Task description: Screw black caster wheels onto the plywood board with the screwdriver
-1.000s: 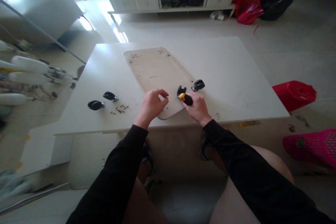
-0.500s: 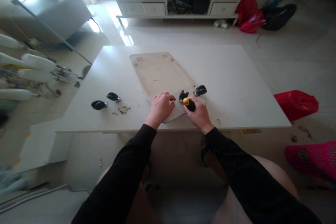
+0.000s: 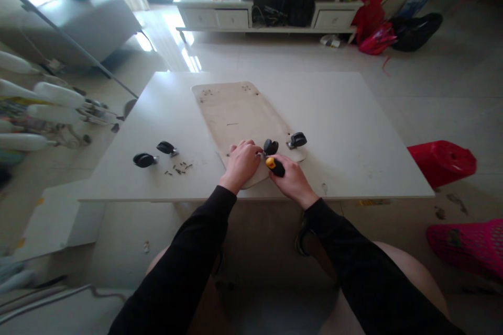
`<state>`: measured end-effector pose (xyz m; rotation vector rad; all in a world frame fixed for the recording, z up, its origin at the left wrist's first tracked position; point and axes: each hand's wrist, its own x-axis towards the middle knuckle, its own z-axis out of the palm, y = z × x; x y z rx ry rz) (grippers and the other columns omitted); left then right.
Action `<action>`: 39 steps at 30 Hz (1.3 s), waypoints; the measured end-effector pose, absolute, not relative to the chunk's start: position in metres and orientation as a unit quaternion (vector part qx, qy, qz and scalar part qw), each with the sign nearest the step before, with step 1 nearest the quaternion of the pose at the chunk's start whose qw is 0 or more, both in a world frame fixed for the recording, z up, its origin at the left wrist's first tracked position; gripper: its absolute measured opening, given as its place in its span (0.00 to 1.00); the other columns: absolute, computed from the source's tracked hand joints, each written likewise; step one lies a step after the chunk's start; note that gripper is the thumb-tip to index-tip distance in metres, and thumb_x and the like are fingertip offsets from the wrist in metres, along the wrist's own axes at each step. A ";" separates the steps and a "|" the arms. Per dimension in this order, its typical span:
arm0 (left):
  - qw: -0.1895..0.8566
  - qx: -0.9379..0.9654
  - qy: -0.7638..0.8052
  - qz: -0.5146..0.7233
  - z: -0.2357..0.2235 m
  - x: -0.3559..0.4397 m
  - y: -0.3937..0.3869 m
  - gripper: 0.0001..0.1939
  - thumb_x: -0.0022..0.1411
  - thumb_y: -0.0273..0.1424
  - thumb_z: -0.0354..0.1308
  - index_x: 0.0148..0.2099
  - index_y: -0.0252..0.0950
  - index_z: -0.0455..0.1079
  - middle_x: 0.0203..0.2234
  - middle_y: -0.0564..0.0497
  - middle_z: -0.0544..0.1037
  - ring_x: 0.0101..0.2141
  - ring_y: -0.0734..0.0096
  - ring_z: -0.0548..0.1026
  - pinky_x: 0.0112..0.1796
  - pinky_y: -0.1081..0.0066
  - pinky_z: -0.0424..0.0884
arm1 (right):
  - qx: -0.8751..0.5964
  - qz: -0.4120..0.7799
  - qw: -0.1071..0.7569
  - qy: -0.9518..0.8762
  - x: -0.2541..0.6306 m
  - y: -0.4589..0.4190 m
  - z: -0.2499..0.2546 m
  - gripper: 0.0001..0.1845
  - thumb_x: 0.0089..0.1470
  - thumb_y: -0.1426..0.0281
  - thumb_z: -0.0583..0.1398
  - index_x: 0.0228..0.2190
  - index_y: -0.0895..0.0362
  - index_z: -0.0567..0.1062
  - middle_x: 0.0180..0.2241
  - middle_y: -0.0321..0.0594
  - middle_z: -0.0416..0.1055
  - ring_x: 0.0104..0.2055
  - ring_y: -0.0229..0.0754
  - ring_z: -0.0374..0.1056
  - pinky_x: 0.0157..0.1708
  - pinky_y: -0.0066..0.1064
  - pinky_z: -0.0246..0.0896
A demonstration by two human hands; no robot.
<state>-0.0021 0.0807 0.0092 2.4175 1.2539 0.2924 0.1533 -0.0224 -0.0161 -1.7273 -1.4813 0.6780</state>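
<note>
My right hand [image 3: 293, 175] is wrapped round a screwdriver [image 3: 275, 166] with a black and yellow handle; its tip is hidden near a black caster wheel [image 3: 271, 146]. Closed at that caster's metal base is my left hand [image 3: 244, 162], fingertips against it, though the exact grip is partly hidden. Both hands are over the near end of a pale board [image 3: 231, 110] with rounded corners and small holes. A second caster [image 3: 297, 140] sits at the board's right edge. Two more casters, a front one [image 3: 144, 160] and one behind it [image 3: 166, 147], lie left beside several small screws [image 3: 179, 169].
The white table [image 3: 334, 115] holds all of this. On the floor to the right are a red bucket [image 3: 442, 162] and a pink basket [image 3: 466, 246]. A white cabinet [image 3: 212, 17] stands beyond the table, with bags [image 3: 379, 39] at its right.
The caster between my hands has turned, and its wheel shows differently. My right hand has moved slightly left with the screwdriver. My left fingers have closed in at the caster's base.
</note>
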 end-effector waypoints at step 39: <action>0.210 0.859 0.455 0.102 0.016 -0.016 0.084 0.09 0.64 0.39 0.66 0.40 0.40 0.81 0.45 0.44 0.80 0.53 0.49 0.77 0.52 0.52 0.63 | -0.620 0.297 0.344 -0.640 0.153 -0.029 -0.005 0.19 0.53 0.74 0.64 0.47 0.53 0.79 0.53 0.47 0.83 0.55 0.52 0.79 0.58 0.44 0.73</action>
